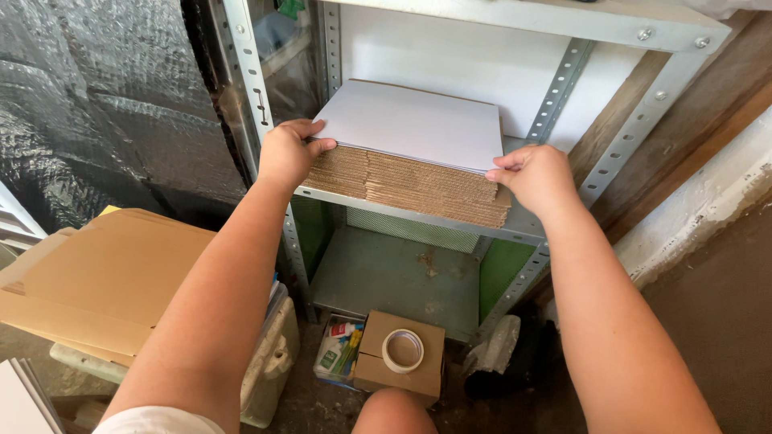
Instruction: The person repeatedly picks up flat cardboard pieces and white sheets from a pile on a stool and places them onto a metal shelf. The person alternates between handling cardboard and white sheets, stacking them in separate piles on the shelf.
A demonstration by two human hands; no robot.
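Note:
A stack of flat corrugated cardboard sheets (pixel 410 185) lies on a grey metal shelf (pixel 418 221). The top sheet (pixel 414 124) is white-faced. My left hand (pixel 288 153) pinches the front left corner of that top sheet, thumb on top, fingers curled under. My right hand (pixel 537 175) pinches its front right corner the same way. Both forearms reach forward from the bottom of the view.
A small cardboard box (pixel 402 378) with a roll of tape (pixel 402 351) on it sits on the floor below, beside a container of small items (pixel 338 354). Folded brown cardboard (pixel 104 281) lies at left. Silver foil sheeting (pixel 96 104) hangs at left; a concrete wall ledge (pixel 700 201) runs at right.

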